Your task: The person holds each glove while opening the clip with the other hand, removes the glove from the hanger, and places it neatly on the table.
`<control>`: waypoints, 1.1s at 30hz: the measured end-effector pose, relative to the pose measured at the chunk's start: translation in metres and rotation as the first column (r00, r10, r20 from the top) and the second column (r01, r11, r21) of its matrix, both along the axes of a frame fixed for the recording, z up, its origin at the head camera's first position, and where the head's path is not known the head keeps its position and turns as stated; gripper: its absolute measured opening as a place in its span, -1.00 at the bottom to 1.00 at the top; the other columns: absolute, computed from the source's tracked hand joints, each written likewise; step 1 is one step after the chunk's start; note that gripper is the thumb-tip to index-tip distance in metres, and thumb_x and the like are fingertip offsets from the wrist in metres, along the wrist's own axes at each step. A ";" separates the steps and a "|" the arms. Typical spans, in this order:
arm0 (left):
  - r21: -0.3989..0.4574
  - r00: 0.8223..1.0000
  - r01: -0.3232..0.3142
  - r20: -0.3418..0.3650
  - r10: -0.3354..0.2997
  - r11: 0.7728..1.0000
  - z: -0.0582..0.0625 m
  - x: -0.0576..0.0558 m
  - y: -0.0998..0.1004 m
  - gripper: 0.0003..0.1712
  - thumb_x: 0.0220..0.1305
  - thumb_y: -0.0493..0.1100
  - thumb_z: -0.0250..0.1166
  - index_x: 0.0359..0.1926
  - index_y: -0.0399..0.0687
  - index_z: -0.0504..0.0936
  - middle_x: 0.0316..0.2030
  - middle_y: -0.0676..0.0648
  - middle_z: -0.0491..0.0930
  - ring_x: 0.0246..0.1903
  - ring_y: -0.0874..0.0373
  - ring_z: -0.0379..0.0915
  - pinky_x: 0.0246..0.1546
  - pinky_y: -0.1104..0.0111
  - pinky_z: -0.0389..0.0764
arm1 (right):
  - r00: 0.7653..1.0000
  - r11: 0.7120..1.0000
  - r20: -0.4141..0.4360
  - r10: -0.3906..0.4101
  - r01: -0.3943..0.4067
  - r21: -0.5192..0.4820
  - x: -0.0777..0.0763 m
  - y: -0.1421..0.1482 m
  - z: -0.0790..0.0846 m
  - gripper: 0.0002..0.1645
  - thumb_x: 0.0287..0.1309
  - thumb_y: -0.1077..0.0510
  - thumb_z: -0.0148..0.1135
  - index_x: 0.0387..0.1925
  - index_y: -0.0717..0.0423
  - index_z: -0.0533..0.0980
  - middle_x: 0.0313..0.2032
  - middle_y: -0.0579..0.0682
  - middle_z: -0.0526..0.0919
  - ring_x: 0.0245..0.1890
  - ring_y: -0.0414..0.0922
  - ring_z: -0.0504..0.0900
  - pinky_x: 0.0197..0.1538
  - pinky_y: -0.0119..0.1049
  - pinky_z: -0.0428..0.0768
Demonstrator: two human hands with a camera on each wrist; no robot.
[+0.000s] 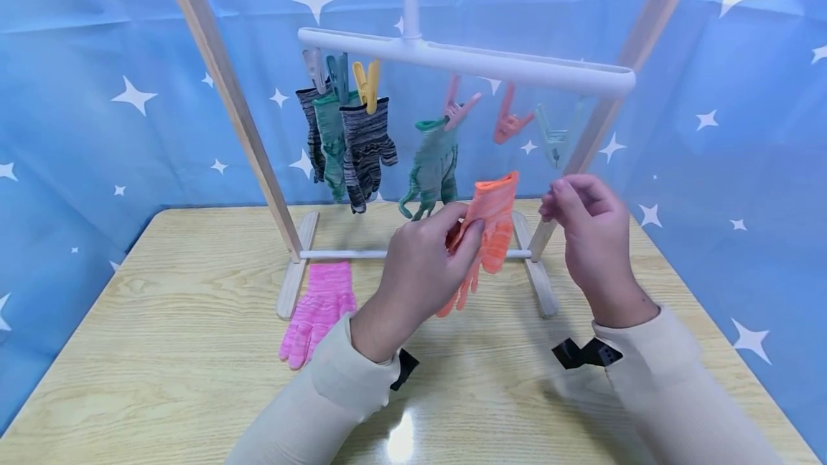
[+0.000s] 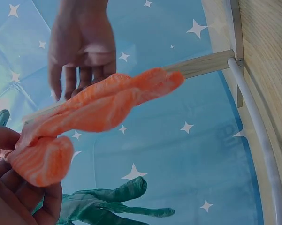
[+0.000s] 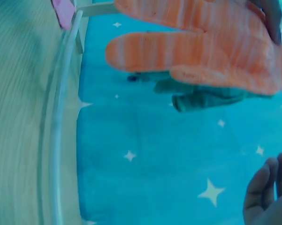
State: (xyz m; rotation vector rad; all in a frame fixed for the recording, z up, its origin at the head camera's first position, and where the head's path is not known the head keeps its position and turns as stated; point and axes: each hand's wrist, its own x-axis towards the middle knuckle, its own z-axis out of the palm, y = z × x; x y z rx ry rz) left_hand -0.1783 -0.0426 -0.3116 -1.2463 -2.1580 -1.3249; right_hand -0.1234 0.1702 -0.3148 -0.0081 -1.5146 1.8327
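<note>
My left hand (image 1: 423,264) pinches an orange striped knit glove (image 1: 496,210) between thumb and fingers, its cuff upward and its fingers hanging down. To the right of the glove, my right hand (image 1: 597,239) is raised with loosely bent fingers and nothing in it; its fingers (image 2: 87,75) show behind the glove in the left wrist view. Just above this hand hangs a pale green clothespin (image 1: 554,138) without a glove. A coral clothespin (image 1: 509,124), also bare, hangs beside it. Behind my left hand, a green glove (image 1: 433,163) hangs from a pink clothespin (image 1: 455,110).
A white hanger bar (image 1: 465,56) spans a wooden frame (image 1: 226,92). At its left end, grey, green and yellow clothespins (image 1: 366,85) hold two dark striped gloves (image 1: 365,149) and a green glove (image 1: 332,142). A pink glove (image 1: 319,307) lies on the table (image 1: 161,350).
</note>
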 end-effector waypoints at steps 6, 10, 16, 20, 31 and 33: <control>0.000 1.000 -0.014 -0.002 0.014 1.000 -0.001 -0.002 -0.003 -0.80 0.44 -0.08 0.19 -0.12 -0.09 0.65 -0.65 0.09 0.45 -0.75 0.32 0.17 -0.73 0.52 0.20 | 0.996 0.996 0.034 -0.083 0.084 -0.033 0.001 0.013 -0.013 -0.92 0.29 0.32 0.25 -0.31 0.31 0.53 -0.42 0.05 0.60 -0.43 -0.12 0.58 -0.30 -0.38 0.64; 0.008 1.000 -0.023 -0.011 0.023 1.000 -0.001 -0.004 -0.003 -0.81 0.44 -0.08 0.19 -0.15 -0.09 0.65 -0.66 0.09 0.43 -0.75 0.32 0.16 -0.73 0.52 0.18 | 0.984 0.988 0.109 -0.139 0.145 -0.046 0.000 0.023 -0.023 -0.89 0.26 0.31 0.29 -0.28 0.21 0.48 -0.37 0.01 0.51 -0.50 -0.17 0.51 -0.37 -0.43 0.59; 0.014 0.999 -0.025 -0.034 0.025 1.000 -0.001 -0.005 -0.002 -0.82 0.43 -0.09 0.19 -0.20 -0.07 0.64 -0.70 0.09 0.33 -0.77 0.30 0.08 -0.72 0.51 0.09 | 0.931 0.988 0.336 -0.146 0.152 0.009 -0.002 0.040 -0.036 -0.57 0.27 0.19 0.30 0.05 -0.04 0.29 -0.12 -0.06 0.33 -0.43 -0.22 0.43 -0.36 -0.46 0.50; 0.013 0.999 -0.031 -0.043 0.032 0.999 -0.001 -0.005 -0.001 -0.82 0.43 -0.09 0.20 -0.18 -0.09 0.65 -0.69 0.09 0.34 -0.76 0.30 0.09 -0.72 0.51 0.09 | 0.867 0.983 0.469 -0.172 0.118 0.142 -0.006 0.052 -0.045 -0.36 0.32 0.05 0.26 0.31 -0.12 0.17 -0.01 -0.19 0.30 -0.27 -0.21 0.45 -0.28 -0.47 0.46; 0.008 0.999 -0.020 -0.030 0.021 1.000 0.001 -0.005 -0.001 -0.82 0.42 -0.11 0.21 -0.13 -0.10 0.66 -0.67 0.09 0.37 -0.73 0.29 0.13 -0.70 0.51 0.12 | 0.704 0.843 0.617 -0.351 -0.050 0.536 -0.013 0.066 -0.064 -0.21 0.41 -0.21 0.04 0.49 0.04 0.14 0.27 0.18 0.33 -0.03 -0.10 0.48 -0.24 -0.39 0.55; 0.004 1.000 -0.016 -0.021 0.016 1.000 0.001 -0.004 -0.001 -0.82 0.43 -0.10 0.20 -0.13 -0.09 0.65 -0.68 0.08 0.36 -0.74 0.29 0.12 -0.70 0.52 0.12 | 0.701 0.826 0.614 -0.362 -0.065 0.561 -0.013 0.067 -0.067 -0.24 0.42 -0.20 0.02 0.47 0.08 0.18 0.26 0.22 0.35 -0.02 -0.05 0.48 -0.27 -0.40 0.55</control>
